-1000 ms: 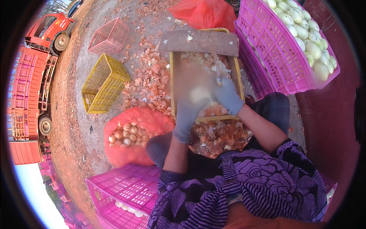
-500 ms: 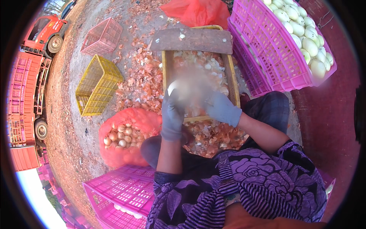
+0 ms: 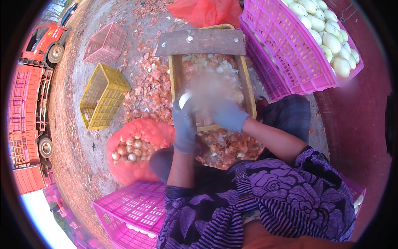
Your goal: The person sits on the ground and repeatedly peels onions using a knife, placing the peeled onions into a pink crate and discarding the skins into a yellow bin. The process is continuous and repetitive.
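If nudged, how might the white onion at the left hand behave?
The white onion would probably roll, its visible side being rounded. Its smooth surface may be slippery, even for the gloved left hand.

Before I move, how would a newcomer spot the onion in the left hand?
Find the yellow box, plank across its far end. Near its left edge, the gloved left hand holds the onion. Its bright white sets it apart from the brown onions in the red sack.
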Demonstrator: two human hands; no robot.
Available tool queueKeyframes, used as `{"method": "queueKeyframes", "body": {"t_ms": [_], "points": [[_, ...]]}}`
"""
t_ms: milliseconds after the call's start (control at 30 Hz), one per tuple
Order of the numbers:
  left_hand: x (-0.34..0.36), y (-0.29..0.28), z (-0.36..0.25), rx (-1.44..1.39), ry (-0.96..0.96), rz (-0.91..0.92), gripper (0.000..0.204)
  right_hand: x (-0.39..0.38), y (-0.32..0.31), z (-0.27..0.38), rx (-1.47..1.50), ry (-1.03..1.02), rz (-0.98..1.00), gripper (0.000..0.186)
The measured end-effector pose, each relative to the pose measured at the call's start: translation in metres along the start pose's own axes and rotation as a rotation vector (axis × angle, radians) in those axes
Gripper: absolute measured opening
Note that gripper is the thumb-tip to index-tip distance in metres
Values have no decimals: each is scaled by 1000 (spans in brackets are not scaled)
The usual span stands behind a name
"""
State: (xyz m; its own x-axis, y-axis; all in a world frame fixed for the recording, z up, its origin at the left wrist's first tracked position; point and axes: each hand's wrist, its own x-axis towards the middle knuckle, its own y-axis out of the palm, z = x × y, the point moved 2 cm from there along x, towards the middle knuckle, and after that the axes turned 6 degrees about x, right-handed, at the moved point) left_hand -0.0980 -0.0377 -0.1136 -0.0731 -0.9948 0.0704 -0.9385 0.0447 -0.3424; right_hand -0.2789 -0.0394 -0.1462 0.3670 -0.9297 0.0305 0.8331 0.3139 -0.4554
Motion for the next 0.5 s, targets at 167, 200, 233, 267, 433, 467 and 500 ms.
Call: {"method": "queueKeyframes", "body": {"t_ms": [167, 200, 233, 267, 433, 467, 500], "points": [[-10, 2, -16, -584, -297, -41, 50, 7, 10, 10, 50, 64, 104, 48], [-7, 7, -25, -631, -305, -44, 50, 10, 20, -19, 144, 137, 111, 48], [0, 17, -33, -684, -309, -32, 51, 14, 27, -63, 232, 214, 103, 49], [-3, 11, -34, -772, -289, -82, 52, 18, 32, -78, 252, 203, 98, 49], [5, -11, -21, -1155, -315, -228, 61, 22, 19, -65, 186, 50, 13, 53], [4, -13, -23, -1202, -342, -226, 61, 19, 19, -45, 209, 35, 1, 55], [-1, -18, -20, -1232, -352, -205, 60, 17, 25, -24, 238, 18, -1, 58]]}}
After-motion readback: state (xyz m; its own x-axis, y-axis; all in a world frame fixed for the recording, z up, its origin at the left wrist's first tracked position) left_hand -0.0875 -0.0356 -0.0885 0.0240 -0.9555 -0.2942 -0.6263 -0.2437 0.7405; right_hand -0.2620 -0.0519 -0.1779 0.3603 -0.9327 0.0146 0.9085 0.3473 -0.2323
